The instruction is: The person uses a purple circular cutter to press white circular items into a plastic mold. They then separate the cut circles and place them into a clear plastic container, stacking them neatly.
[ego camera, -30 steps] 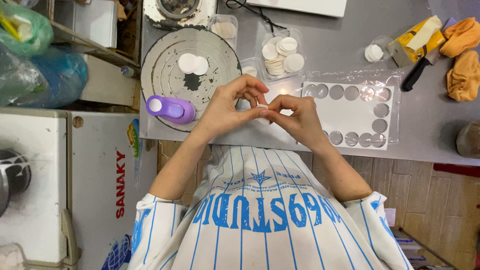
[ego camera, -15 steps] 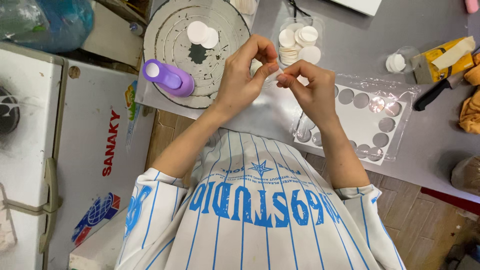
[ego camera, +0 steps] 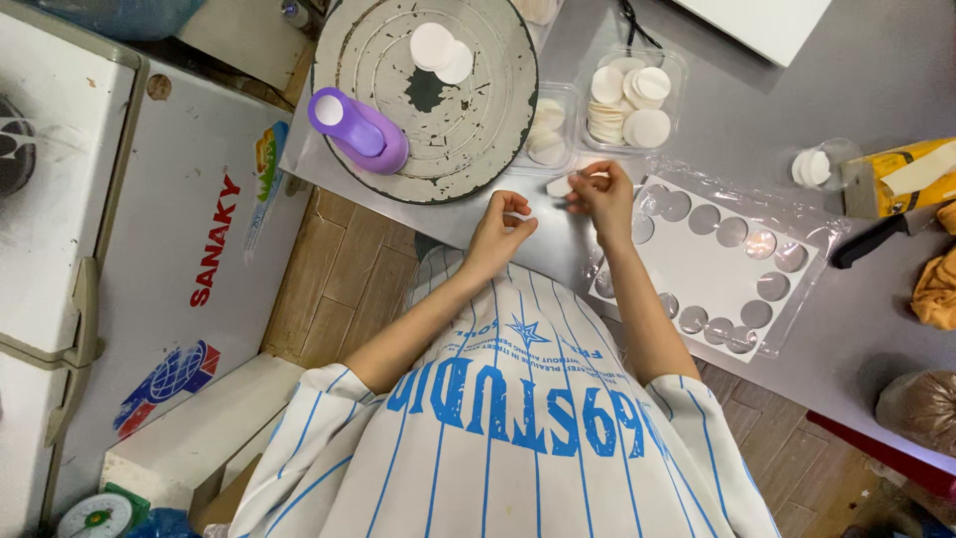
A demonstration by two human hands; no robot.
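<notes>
My right hand (ego camera: 597, 194) pinches a small white piece (ego camera: 561, 186) over the grey table (ego camera: 876, 329), just above a white sheet (ego camera: 712, 261) ringed with round silvery spots inside clear plastic. My left hand (ego camera: 503, 224) hovers beside it, a short gap away, fingers curled in with thumb and forefinger together; I cannot tell whether they hold anything. Right above both hands sit a clear tub (ego camera: 669, 92) of white discs (ego camera: 627, 100) and a smaller tub (ego camera: 548, 125). A worn round metal plate (ego camera: 478, 139) carries two white discs (ego camera: 443, 48) and a purple bottle (ego camera: 358, 130).
A small clear cup (ego camera: 817, 167) of discs, a yellow box (ego camera: 911, 174), a black-handled tool (ego camera: 876, 239) and an orange cloth (ego camera: 936, 289) lie at the right. A white chest freezer (ego camera: 129, 199) stands left of the table. A filled bag (ego camera: 921, 408) sits at the lower right.
My hands, joined at the fingertips before, have separated and dropped toward the table. The right one has moved toward the tubs with the white piece. The view has shifted.
</notes>
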